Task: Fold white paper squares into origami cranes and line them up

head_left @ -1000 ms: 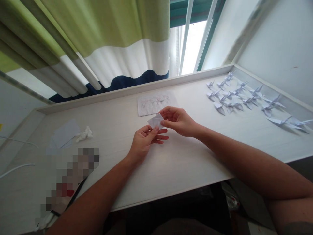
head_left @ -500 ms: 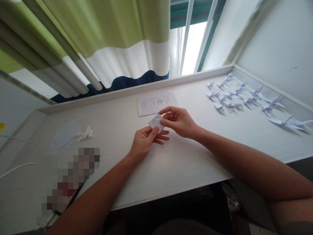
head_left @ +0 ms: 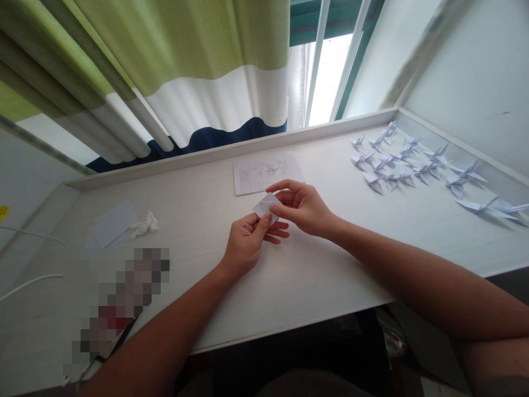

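Observation:
A small folded square of white paper (head_left: 263, 205) is held up above the desk between both hands, turned cornerwise with crease lines on it. My left hand (head_left: 248, 238) pinches its lower edge, thumb on top and fingers underneath. From the right, my right hand (head_left: 305, 208) grips the same paper, its thumb on the face and its index finger arched over the top corner. On the desk's right side stand several folded paper cranes (head_left: 388, 161), away from both hands.
Beyond the hands lies a printed sheet with a table (head_left: 256, 175). At left are loose white paper sheets (head_left: 111, 223), a crumpled tissue (head_left: 144, 225), a white cable (head_left: 31, 284) and a pixelated object (head_left: 124, 303). A raised rim (head_left: 198, 165) borders the white desk (head_left: 198, 220).
The fold lines on the paper look different, with its upper flap shifted slightly under my right fingers. Both hands keep nearly the same place and grip.

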A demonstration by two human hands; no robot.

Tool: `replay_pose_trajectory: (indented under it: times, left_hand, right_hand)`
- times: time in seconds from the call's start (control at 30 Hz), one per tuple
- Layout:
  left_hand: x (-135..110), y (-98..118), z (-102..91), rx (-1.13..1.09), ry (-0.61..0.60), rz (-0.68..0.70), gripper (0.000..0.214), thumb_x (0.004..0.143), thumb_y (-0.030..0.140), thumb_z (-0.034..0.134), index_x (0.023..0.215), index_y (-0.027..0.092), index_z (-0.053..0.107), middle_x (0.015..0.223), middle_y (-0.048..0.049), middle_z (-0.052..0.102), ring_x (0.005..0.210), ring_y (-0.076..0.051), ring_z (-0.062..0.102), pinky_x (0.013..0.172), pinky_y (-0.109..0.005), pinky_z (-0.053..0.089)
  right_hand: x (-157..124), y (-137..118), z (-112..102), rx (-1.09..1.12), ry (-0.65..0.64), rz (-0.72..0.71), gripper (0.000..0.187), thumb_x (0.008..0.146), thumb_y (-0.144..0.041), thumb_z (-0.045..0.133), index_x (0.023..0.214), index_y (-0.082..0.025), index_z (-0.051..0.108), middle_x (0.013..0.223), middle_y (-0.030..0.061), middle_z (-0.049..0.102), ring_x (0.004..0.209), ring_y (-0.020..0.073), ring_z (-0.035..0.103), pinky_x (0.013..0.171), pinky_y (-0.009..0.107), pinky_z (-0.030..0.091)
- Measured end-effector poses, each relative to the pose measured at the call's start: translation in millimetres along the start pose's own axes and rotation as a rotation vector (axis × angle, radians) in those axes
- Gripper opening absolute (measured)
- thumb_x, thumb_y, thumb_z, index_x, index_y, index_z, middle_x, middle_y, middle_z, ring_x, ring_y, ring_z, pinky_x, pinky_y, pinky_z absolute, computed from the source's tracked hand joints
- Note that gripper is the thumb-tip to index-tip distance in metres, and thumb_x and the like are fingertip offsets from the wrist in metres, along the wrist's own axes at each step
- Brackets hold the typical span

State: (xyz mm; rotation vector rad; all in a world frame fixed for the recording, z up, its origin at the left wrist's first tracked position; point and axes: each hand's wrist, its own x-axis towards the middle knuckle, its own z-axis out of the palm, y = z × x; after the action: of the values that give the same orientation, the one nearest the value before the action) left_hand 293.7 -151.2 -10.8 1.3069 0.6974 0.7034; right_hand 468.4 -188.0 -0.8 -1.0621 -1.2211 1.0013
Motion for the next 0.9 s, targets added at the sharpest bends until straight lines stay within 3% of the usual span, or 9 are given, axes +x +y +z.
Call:
replay_pose_trajectory:
  times: [0.2,0.4,0.57,0.77,0.9]
  left_hand:
    - [0,-4,5.5,0.001,-0.086,0.024,0.048,0.091,0.061,0.075,0.101,0.014,0.073,0.094,-0.0122,0.084,0.081,-0.028,0.083,0.065,-0.034,0.064]
    - [-2,-2,7.4,0.01,-0.106,0.042,0.045,0.093,0.059,0.074,0.099,0.015,0.075,0.094,-0.0112,0.083,0.083,-0.028,0.082,0.065,-0.035,0.064]
    - [-3,-2,10.5,0.004,-0.124,0.051,0.046,0.092,0.061,0.074,0.098,0.015,0.076,0.093,-0.0121,0.084,0.086,-0.03,0.082,0.068,-0.038,0.065]
    - [-1,-4,9.2,-0.02,-0.096,0.032,0.047,0.092,0.06,0.074,0.102,0.014,0.075,0.094,-0.0124,0.084,0.086,-0.03,0.083,0.071,-0.039,0.066]
    - [1,-5,6.7,-0.036,-0.076,0.043,0.048,0.092,0.059,0.075,0.106,0.013,0.075,0.095,-0.0128,0.084,0.086,-0.029,0.083,0.07,-0.038,0.066]
  right_hand:
    - [-4,2,8,0.085,0.058,0.004,0.042,0.084,-0.032,0.083,0.119,-0.019,0.065,0.078,-0.0009,0.074,0.064,0.013,0.065,0.055,0.026,0.052]
    - [-6,-1,11,0.168,0.051,0.007,0.048,0.081,-0.032,0.086,0.122,-0.021,0.061,0.079,-0.0018,0.074,0.068,0.0139,0.069,0.058,0.025,0.055]
    - [-7,-7,13,0.141,0.08,-0.019,0.044,0.082,-0.031,0.084,0.118,-0.023,0.059,0.071,-0.0057,0.067,0.057,0.011,0.06,0.05,0.024,0.047]
    - [-6,0,11,0.137,0.033,-0.007,0.043,0.084,-0.026,0.077,0.122,-0.022,0.057,0.083,-0.0012,0.072,0.073,0.0143,0.067,0.061,0.026,0.054]
    - [-5,4,12,0.164,0.035,0.003,0.049,0.081,-0.026,0.077,0.124,-0.022,0.055,0.079,-0.0041,0.068,0.064,0.0114,0.06,0.052,0.022,0.048]
